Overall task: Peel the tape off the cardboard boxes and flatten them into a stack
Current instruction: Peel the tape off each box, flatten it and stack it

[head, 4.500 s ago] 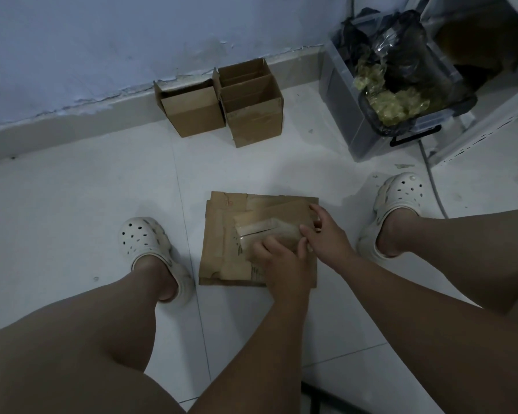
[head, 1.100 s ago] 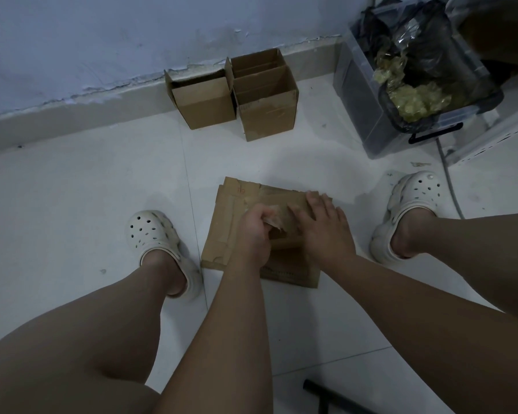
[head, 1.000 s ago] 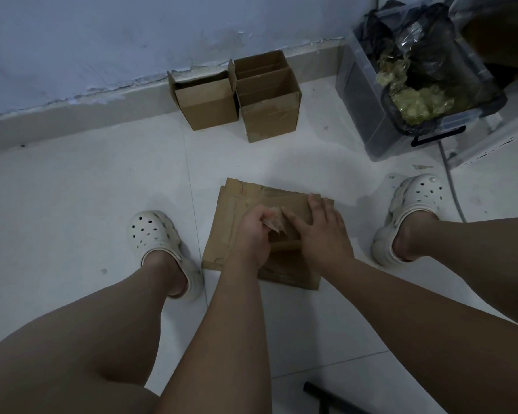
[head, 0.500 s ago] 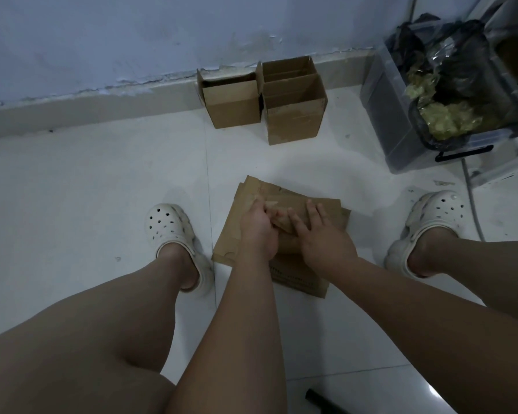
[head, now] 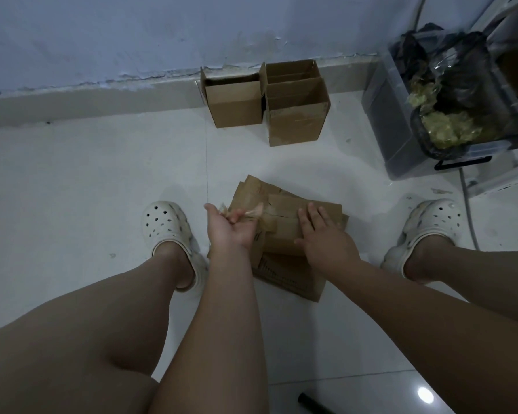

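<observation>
A stack of flattened cardboard boxes (head: 284,273) lies on the white floor between my feet. On top of it sits a small flattened box (head: 284,231) with a strip of clear tape (head: 253,211) half peeled from its left end. My left hand (head: 229,230) pinches the loose end of that tape and stretches it leftward off the box. With its fingers straight, my right hand (head: 323,234) presses flat on the right part of the small box. Two open upright boxes stand by the wall, a wider box (head: 237,106) and a taller box (head: 296,115).
A clear plastic bin (head: 401,130) lined with a black bag holds crumpled tape at the right, with a white shelf frame (head: 491,183) behind it. My feet in white clogs flank the stack. A dark rod (head: 313,404) lies at the bottom edge.
My left hand has pulled the tape leftward away from the box, stretching it out. My right hand has flattened onto the box. The view has shifted so everything sits further right.
</observation>
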`<action>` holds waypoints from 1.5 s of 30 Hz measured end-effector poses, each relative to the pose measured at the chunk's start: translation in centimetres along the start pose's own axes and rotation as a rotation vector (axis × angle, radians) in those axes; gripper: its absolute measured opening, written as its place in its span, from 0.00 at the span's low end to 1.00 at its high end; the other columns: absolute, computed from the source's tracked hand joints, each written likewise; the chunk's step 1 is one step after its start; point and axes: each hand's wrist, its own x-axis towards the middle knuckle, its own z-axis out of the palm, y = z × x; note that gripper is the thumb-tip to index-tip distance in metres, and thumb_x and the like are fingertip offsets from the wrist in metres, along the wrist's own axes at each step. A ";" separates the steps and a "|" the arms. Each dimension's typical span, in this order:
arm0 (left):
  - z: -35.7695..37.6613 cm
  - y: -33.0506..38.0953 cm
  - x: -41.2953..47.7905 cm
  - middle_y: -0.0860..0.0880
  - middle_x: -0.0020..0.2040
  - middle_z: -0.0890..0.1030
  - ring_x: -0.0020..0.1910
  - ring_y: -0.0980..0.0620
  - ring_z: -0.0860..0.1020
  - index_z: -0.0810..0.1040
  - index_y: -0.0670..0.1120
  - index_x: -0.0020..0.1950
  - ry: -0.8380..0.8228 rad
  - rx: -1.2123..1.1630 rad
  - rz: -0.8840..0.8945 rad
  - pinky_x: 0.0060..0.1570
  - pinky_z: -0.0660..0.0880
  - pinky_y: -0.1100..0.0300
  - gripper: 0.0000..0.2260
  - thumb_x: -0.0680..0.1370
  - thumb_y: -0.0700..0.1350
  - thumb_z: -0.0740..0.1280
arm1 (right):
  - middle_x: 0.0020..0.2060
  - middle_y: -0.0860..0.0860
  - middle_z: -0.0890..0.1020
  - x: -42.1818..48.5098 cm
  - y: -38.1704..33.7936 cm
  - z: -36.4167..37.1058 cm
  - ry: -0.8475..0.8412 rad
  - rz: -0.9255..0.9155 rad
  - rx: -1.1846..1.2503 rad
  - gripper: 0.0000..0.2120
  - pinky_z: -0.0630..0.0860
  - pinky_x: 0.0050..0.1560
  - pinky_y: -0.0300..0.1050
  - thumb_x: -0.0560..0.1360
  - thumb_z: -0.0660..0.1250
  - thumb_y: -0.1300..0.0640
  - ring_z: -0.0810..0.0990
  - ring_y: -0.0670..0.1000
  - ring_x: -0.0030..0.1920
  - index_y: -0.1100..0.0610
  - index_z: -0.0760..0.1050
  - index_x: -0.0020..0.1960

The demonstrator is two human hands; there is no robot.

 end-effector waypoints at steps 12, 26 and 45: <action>1.5 -1.5 0.4 0.44 0.48 0.77 0.45 0.48 0.73 0.76 0.43 0.57 0.081 2.406 0.346 0.43 0.64 0.59 0.20 0.73 0.55 0.69 | 0.78 0.50 0.40 -0.1 -0.7 -0.5 -0.014 0.032 0.036 0.31 0.53 0.73 0.60 0.82 0.52 0.47 0.41 0.53 0.78 0.52 0.40 0.78; -3.0 -2.3 0.3 0.48 0.35 0.73 0.37 0.50 0.72 0.70 0.45 0.35 0.091 1.696 0.614 0.35 0.71 0.57 0.13 0.79 0.45 0.60 | 0.78 0.51 0.43 0.5 -0.7 -1.3 -0.015 0.031 0.018 0.31 0.57 0.73 0.58 0.82 0.54 0.47 0.44 0.53 0.78 0.52 0.42 0.78; 0.1 -1.1 0.5 0.47 0.34 0.70 0.20 0.57 0.66 0.71 0.41 0.36 0.018 0.622 0.176 0.22 0.67 0.66 0.11 0.76 0.31 0.57 | 0.78 0.50 0.42 0.1 -0.7 -1.1 -0.023 0.029 0.010 0.31 0.56 0.73 0.59 0.82 0.54 0.47 0.44 0.53 0.78 0.52 0.42 0.78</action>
